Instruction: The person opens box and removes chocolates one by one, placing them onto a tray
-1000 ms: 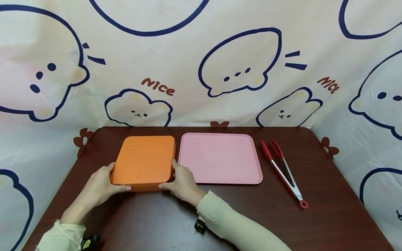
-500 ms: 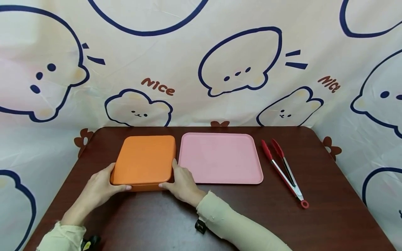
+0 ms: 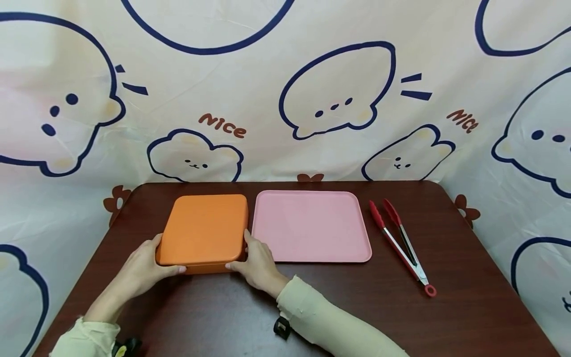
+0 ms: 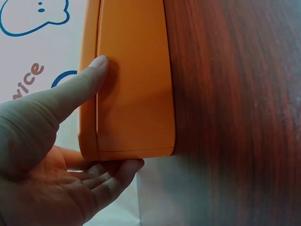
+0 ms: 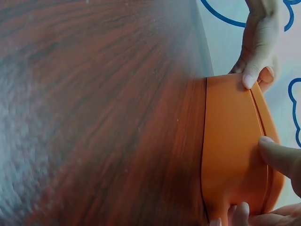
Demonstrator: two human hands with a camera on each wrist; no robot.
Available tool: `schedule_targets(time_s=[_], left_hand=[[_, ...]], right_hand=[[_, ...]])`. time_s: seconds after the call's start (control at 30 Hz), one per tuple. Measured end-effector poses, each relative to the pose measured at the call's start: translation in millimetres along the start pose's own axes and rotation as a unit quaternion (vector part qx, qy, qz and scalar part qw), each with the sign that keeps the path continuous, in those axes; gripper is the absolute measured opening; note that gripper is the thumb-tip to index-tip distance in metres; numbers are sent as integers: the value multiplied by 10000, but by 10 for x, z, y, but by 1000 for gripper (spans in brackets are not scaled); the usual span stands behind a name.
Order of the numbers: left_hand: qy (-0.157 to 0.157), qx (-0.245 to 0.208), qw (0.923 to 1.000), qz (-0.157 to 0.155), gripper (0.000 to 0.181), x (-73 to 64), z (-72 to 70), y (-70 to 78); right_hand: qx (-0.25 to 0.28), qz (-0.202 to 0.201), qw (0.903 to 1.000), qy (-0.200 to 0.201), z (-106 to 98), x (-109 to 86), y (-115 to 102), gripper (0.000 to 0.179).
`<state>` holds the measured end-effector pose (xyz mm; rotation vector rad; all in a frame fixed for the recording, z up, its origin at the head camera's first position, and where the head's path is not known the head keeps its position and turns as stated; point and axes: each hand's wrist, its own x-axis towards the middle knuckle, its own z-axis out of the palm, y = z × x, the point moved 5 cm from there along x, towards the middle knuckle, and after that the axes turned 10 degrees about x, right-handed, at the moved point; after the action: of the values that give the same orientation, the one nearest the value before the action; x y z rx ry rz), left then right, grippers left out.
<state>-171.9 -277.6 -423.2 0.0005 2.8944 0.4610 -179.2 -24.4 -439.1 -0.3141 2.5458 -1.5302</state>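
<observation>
An orange lidded box point(image 3: 205, 228) lies flat on the dark wooden table, left of centre. My left hand point(image 3: 142, 267) holds its near left corner. In the left wrist view that thumb lies on the front side just below the lid seam, and the fingers reach around the adjoining side. At the near right corner my right hand point(image 3: 258, 263) grips the box, thumb on the front and fingers along the right side. The right wrist view shows both thumbs on the box point(image 5: 235, 141) by its lid seam. The lid is on, so the inside is hidden.
Right of the box lies a pink tray point(image 3: 312, 228), close beside it. Farther right are red-and-silver tongs point(image 3: 403, 248), arms spread, tips away from me. A white patterned curtain point(image 3: 263, 89) surrounds the back and sides of the table point(image 3: 214, 317).
</observation>
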Motion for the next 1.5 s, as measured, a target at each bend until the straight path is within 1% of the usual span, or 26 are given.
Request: schedule_targets(time_s=[0.1,0.2,0.43,0.6,0.8,0.9,1.07,1.2,1.27,1.5], left_hand=[[-81,-54,9999,-67,130,12,18,-7],[-66,-32,9999,-129,131,19,21,-11],[140,71,9998,-96,128,16,12,3],[228,118,9996,-102,126,3,8,4],[420,60,9991,17,119,-18,24,15],[486,49,9988,0,117,-26,19,12],[485,-55,9988,-25,113,-57,34,9],[520,-137,9986,22,110,-82,46,18],[490,-148,9987,8,110,-92,48,18],[487,-199,9986,27,99,-122,46,14]], right_hand=[[-71,-94,9999,21,-2,3,0,93],[-102,-143,9998,12,-2,1,1,93],[-33,-223,9997,56,3,-31,9,90],[-223,-386,9990,84,-4,-34,-12,87],[-433,-433,9981,91,-32,-25,-16,86],[-480,-460,9978,33,-25,-22,-32,87],[-524,-493,9974,0,-6,-27,-32,87],[-530,-623,9966,41,-14,-26,-34,87],[-580,-655,9962,28,-12,-27,-38,86],[-714,-690,9950,62,4,-41,-45,84]])
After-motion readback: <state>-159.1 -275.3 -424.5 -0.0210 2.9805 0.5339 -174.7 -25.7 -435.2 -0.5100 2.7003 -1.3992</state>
